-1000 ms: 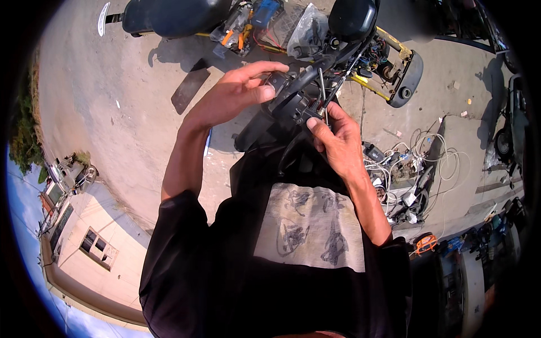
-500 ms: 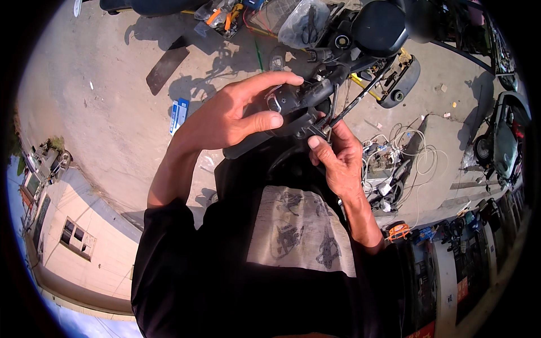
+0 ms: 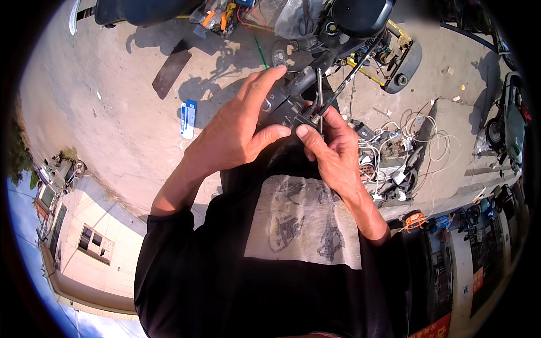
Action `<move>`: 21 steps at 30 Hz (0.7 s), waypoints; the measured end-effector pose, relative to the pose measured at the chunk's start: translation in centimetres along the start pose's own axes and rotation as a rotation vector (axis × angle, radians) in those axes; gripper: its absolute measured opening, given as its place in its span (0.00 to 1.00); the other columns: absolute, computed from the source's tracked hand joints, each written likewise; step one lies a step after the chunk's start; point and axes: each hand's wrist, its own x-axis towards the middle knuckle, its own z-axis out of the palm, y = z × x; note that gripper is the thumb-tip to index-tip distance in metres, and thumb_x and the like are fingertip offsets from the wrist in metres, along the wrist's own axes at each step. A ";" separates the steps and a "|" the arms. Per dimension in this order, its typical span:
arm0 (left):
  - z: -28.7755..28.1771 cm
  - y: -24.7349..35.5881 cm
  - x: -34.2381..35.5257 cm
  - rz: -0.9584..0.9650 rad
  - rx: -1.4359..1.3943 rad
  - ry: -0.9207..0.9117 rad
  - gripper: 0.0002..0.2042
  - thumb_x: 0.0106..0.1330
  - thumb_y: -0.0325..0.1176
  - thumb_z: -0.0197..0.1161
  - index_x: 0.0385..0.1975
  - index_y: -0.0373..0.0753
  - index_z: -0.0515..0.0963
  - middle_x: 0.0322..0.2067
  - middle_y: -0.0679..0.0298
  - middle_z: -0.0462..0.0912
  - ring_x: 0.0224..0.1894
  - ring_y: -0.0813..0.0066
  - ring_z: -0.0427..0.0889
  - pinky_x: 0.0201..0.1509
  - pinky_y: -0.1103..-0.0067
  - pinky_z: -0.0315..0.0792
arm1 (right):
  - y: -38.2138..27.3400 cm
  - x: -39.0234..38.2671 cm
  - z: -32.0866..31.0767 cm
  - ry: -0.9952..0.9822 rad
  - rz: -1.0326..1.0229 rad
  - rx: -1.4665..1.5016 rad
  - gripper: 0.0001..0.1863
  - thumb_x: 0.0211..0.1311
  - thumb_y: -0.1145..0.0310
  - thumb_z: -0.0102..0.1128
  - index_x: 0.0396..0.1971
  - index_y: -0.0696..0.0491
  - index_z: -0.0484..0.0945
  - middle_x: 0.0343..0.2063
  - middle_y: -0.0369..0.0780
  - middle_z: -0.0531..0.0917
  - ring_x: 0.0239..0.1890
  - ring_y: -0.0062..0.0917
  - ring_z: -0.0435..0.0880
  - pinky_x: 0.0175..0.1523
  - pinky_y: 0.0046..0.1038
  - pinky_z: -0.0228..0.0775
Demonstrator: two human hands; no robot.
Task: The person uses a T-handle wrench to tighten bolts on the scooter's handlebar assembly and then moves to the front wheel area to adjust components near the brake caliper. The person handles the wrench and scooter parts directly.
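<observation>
Black handlebar controls (image 3: pixel 282 107) of a scooter or similar vehicle lie in front of me, with a switch housing on the left part. My left hand (image 3: pixel 239 127) curves round this housing, its fingers over the far side and its thumb at the near edge. At the lever bracket (image 3: pixel 298 115), my right hand (image 3: pixel 336 155) pinches with the thumb on top and the other fingers behind, partly hidden. A black cable (image 3: pixel 355 70) runs from there up to the right, and a thin metal rod (image 3: pixel 319 87) stands beside it. Both thumb tips are close together.
A round black part (image 3: pixel 360 17) of the vehicle rises ahead. Tangled pale wires (image 3: pixel 406 135) and loose parts lie at right. A blue-and-white box (image 3: pixel 189 118), a dark flat panel (image 3: pixel 172 73) and a yellow-framed part (image 3: pixel 400 62) rest on the ground. A parked scooter (image 3: pixel 510 118) stands far right.
The handlebar parts sit slightly further left in view. My left thumb has come closer to the right thumb, and my right hand has shifted a little left along the bracket.
</observation>
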 end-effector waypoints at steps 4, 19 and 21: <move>0.9 -0.3 0.1 0.060 0.023 0.075 0.35 0.68 0.36 0.68 0.72 0.33 0.60 0.61 0.41 0.71 0.59 0.40 0.76 0.62 0.62 0.73 | -0.6 0.2 0.0 -0.005 0.013 0.043 0.18 0.69 0.74 0.67 0.57 0.60 0.78 0.38 0.34 0.82 0.38 0.14 0.75 0.44 0.21 0.68; 2.1 -0.8 0.1 0.080 0.110 0.222 0.26 0.72 0.35 0.61 0.67 0.31 0.68 0.54 0.43 0.77 0.49 0.44 0.83 0.50 0.63 0.79 | -0.9 1.5 -0.3 -0.001 0.043 -0.021 0.21 0.63 0.69 0.75 0.53 0.62 0.82 0.39 0.35 0.87 0.40 0.14 0.80 0.47 0.22 0.74; 1.7 -0.7 0.1 0.053 0.022 0.203 0.24 0.75 0.35 0.59 0.66 0.31 0.69 0.55 0.45 0.78 0.52 0.48 0.83 0.54 0.66 0.78 | -1.1 1.4 -0.3 -0.016 0.075 0.000 0.21 0.63 0.69 0.76 0.53 0.62 0.83 0.39 0.35 0.88 0.40 0.13 0.81 0.47 0.21 0.74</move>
